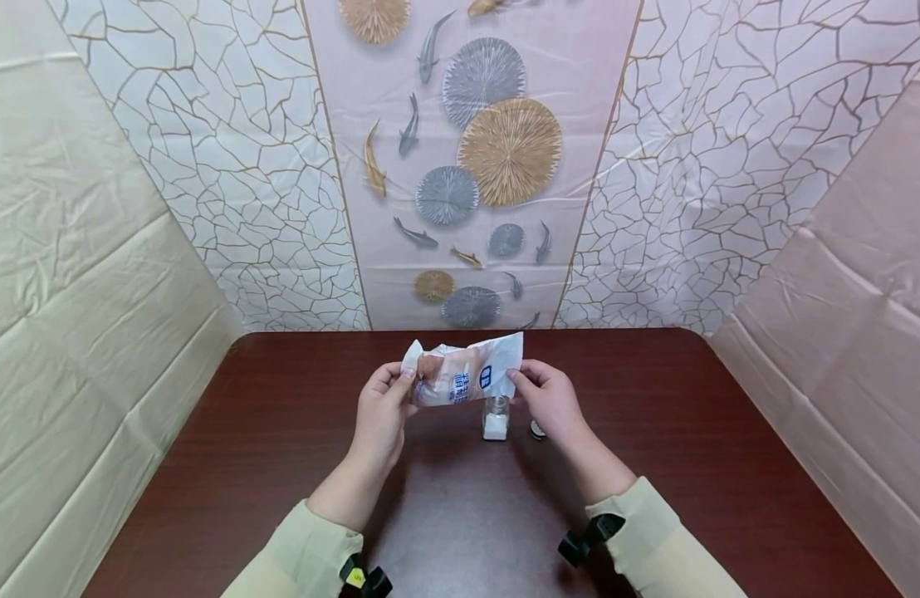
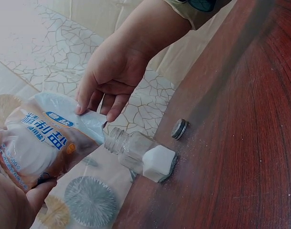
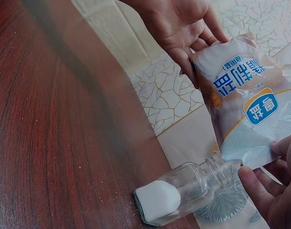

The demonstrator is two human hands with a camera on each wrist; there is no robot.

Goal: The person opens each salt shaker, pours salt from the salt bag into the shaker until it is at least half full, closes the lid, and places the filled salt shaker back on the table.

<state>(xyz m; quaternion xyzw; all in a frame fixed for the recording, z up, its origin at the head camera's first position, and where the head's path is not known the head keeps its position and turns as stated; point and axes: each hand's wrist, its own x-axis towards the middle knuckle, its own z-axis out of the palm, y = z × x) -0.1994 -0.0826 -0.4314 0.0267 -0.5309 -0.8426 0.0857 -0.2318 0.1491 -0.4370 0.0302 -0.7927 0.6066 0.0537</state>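
Observation:
Both hands hold a printed plastic bag of salt (image 1: 460,375) level above the table. My left hand (image 1: 379,417) grips its fuller end, thumb in front. The right hand (image 1: 553,403) pinches the flatter, pale end between thumb and fingers. Under that end stands an uncapped glass jar (image 2: 135,149), part filled with white salt (image 3: 157,199). The bag's lower corner is at the jar's mouth in both wrist views; whether they touch I cannot tell. A small round lid (image 2: 180,129) lies on the table beside the jar, near the right hand.
The dark red-brown wooden table (image 1: 281,465) has fine white grains scattered around the jar. A patterned cloth backdrop (image 1: 505,249) hangs behind its far edge. Beige cloth walls (image 1: 94,332) stand on both sides.

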